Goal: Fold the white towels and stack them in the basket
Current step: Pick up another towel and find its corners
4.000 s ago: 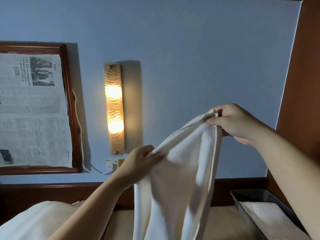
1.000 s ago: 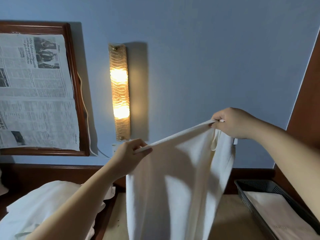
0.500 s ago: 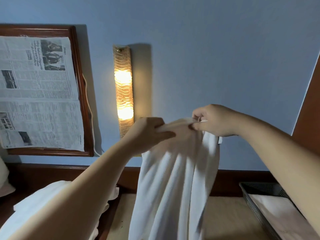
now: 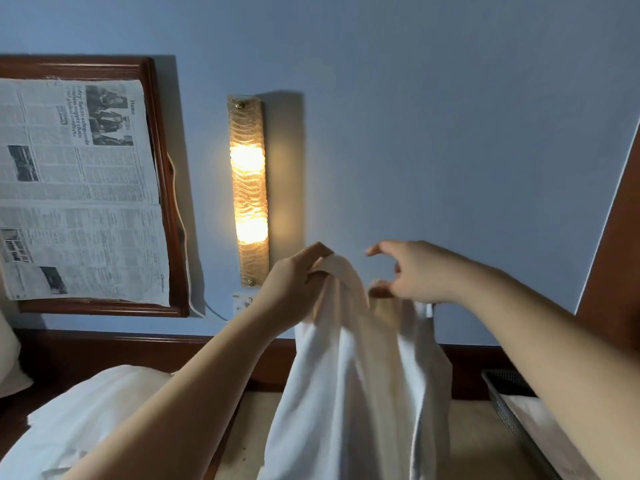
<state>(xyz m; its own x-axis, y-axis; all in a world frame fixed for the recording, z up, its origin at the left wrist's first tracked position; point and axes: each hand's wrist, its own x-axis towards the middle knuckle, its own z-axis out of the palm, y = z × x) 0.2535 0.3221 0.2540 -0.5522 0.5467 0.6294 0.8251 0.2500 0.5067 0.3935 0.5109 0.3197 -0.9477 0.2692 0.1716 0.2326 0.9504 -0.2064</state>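
Note:
A white towel (image 4: 360, 386) hangs in loose folds in front of me, down past the bottom of the frame. My left hand (image 4: 294, 285) grips its gathered top edge. Just to the right, my right hand (image 4: 412, 271) is held with fingers spread and thumb apart, a little clear of the towel top and holding nothing. The dark mesh basket (image 4: 509, 407) sits at the lower right, with a folded white towel (image 4: 547, 431) lying inside it, partly hidden by my right forearm.
More white towels (image 4: 79, 420) lie in a heap at the lower left. A beige surface (image 4: 471, 441) runs under the hanging towel. On the blue wall are a lit lamp (image 4: 248, 192) and a framed newspaper (image 4: 79, 188). A wooden panel (image 4: 620, 258) stands at right.
Both hands came together at the towel's top edge. My right hand has let go and opened, so the left hand alone holds the gathered edge.

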